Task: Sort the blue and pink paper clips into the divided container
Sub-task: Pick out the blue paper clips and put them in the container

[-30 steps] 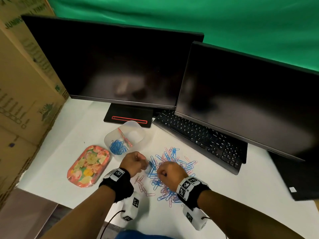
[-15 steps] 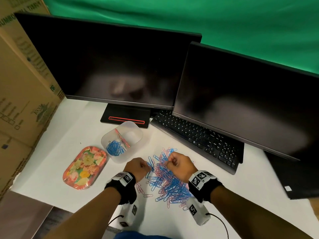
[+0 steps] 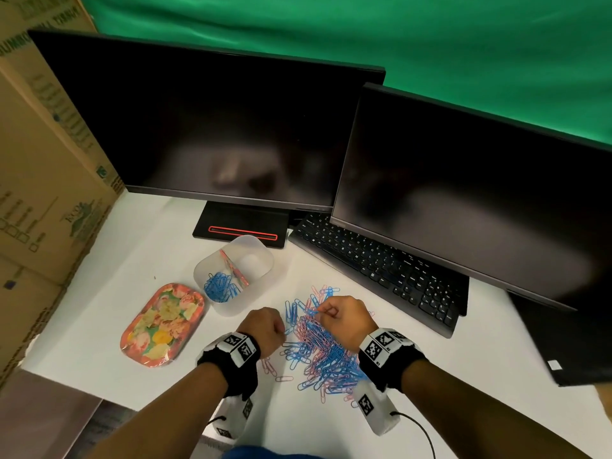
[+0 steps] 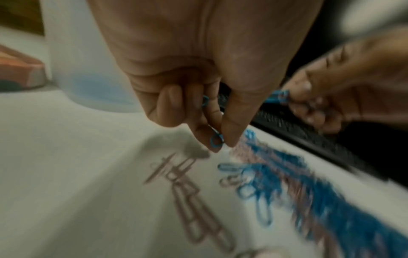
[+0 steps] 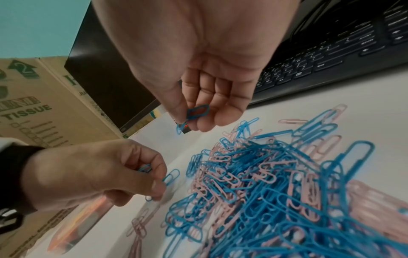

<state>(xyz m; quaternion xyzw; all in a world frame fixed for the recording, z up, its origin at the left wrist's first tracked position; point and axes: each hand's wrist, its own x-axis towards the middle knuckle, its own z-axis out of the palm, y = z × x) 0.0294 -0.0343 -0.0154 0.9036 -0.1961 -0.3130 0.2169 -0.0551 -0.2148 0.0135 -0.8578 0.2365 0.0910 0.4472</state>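
A mixed heap of blue and pink paper clips (image 3: 318,346) (image 5: 264,188) lies on the white desk between my hands. My left hand (image 3: 265,329) (image 4: 218,141) hovers at the heap's left edge and pinches blue clips (image 4: 215,140) (image 5: 170,178) between thumb and fingers. My right hand (image 3: 344,318) (image 5: 189,120) is over the heap's far side and pinches a blue clip (image 5: 197,111). The translucent divided container (image 3: 261,256) stands to the far left; its near compartment holds blue clips (image 3: 218,286), and a few pink ones (image 3: 236,270) lie along the divider.
A flowered orange tray (image 3: 164,323) lies left of the container. A black keyboard (image 3: 381,266) runs behind the heap, with two dark monitors (image 3: 212,127) (image 3: 470,200) behind it. Cardboard boxes (image 3: 43,167) wall off the left side. A few loose pink clips (image 3: 271,369) lie near my left wrist.
My right hand has moved from the heap's near side to its far side, now holding a blue clip. My left hand has stayed at the heap's left edge, still holding blue clips.
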